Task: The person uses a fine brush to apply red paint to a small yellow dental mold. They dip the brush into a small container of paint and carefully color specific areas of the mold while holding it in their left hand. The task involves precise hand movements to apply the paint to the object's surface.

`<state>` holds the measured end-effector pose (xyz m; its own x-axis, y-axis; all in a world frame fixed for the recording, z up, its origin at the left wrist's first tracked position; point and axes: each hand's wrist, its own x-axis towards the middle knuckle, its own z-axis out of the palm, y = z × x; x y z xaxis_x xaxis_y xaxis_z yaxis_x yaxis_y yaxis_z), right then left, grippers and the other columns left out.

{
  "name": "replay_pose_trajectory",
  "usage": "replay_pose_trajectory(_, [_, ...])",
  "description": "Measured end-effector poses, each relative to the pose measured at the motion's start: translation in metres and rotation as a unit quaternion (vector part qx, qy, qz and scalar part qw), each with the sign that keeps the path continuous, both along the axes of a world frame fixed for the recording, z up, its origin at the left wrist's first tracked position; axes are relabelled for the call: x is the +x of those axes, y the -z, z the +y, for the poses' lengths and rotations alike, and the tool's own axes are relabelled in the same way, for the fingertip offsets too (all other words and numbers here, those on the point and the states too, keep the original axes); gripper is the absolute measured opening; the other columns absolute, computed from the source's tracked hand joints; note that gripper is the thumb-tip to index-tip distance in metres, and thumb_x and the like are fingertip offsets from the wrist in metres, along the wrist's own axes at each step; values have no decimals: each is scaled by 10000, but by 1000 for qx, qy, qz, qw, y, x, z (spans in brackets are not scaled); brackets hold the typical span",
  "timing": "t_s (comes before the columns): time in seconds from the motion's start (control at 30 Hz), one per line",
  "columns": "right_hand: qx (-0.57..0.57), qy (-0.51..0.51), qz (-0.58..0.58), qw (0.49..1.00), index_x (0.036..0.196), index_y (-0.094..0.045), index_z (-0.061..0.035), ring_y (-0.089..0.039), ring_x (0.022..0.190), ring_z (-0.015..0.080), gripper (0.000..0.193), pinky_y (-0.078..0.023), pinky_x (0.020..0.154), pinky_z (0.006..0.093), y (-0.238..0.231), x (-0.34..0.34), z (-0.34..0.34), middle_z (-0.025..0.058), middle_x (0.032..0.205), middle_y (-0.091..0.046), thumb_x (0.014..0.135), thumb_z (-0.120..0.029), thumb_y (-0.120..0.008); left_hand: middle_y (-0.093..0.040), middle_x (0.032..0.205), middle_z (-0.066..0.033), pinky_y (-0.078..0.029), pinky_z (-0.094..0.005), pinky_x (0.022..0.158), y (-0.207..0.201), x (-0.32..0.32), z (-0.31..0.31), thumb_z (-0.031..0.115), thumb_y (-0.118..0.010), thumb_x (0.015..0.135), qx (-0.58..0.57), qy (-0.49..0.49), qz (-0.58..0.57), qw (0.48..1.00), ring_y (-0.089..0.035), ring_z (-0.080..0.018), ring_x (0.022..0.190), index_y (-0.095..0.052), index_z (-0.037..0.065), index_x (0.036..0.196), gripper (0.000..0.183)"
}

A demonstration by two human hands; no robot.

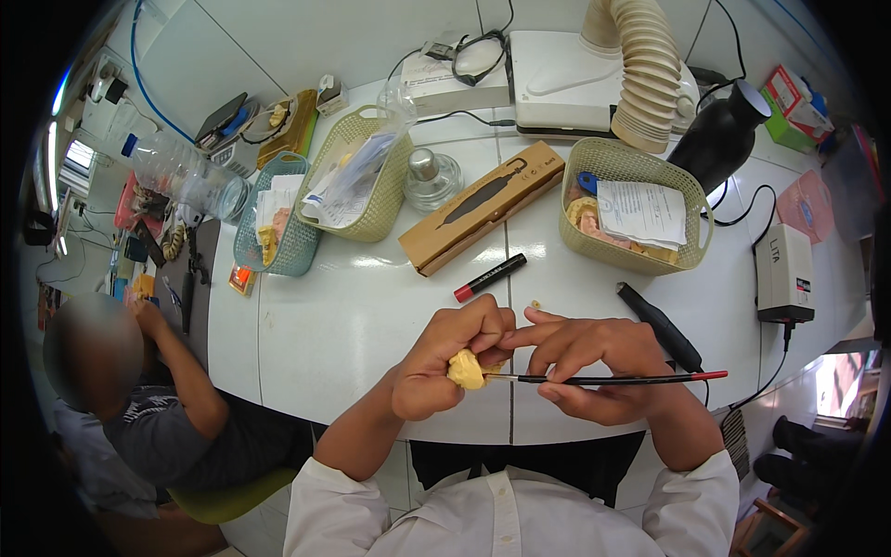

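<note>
My left hand is closed around a small yellow plaster piece that looks like part of a dental cast; the fingers hide much of it. Between the fingers and thumb of my right hand lies a thin paintbrush with a black handle and a red end. Its tip points left and meets the plaster piece, or comes very close to it. Both hands are near each other above the table's front edge. Beyond them lies a black marker with a red end. A black handpiece rests by my right hand.
Plastic baskets with papers and casts stand across the white table. Between them are a long cardboard box and a glass jar. A ribbed hose and a cabled control box stand right. Another person sits left.
</note>
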<state>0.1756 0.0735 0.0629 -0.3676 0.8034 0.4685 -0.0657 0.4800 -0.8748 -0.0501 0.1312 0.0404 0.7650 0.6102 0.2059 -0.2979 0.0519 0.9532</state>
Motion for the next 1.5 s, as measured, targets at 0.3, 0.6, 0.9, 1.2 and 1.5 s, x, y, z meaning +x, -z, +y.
replay_pose_trajectory(0.3, [8, -11, -36, 999, 940, -568, -82, -688, 1115, 375, 198, -409, 1101, 575, -4, 4, 2, 124, 839, -717, 861, 35, -706, -346, 752, -39, -290, -281, 595, -8, 3, -1, 153, -462, 480, -70, -5, 17, 997, -302, -159, 684, -303, 90, 842, 400])
replay_pose_trajectory(0.6, [-51, -36, 124, 990, 1027, -453, -73, -642, 1152, 459, 168, -437, 1085, 554, 5, 6, 4, 141, 835, -634, 961, -12, -596, -482, 858, -109, -402, -300, 715, -3, 7, 3, 213, -547, 517, -297, 31, -80, 951, -455, -192, 776, -315, 127, 939, 489])
replay_pose_trajectory(0.9, [-46, -8, 138, 989, 1000, -428, -75, -646, 1155, 443, 152, -380, 1117, 569, 6, 6, 3, 137, 806, -656, 974, -22, -568, -426, 979, -117, -382, -284, 741, -3, 6, -8, 93, -511, 599, 55, -81, -3, 995, -362, -173, 829, -360, 91, 943, 376])
replay_pose_trajectory(1.2, [-37, 26, 40, 998, 932, -480, -74, -686, 1126, 354, 159, -413, 1095, 541, 6, 11, 3, 74, 798, -658, 945, -41, -635, -367, 970, -78, -363, -281, 747, -5, 10, -16, 107, -537, 632, 57, -137, 54, 987, -312, -151, 832, -334, 98, 958, 384])
replay_pose_trajectory(1.5, [-61, 30, 15, 998, 929, -499, -74, -702, 1104, 316, 162, -428, 1084, 507, 4, 11, 0, 53, 806, -658, 941, -51, -659, -365, 971, -68, -361, -271, 751, -7, 14, -19, 131, -550, 625, 22, -160, 60, 985, -314, -146, 831, -334, 105, 970, 408])
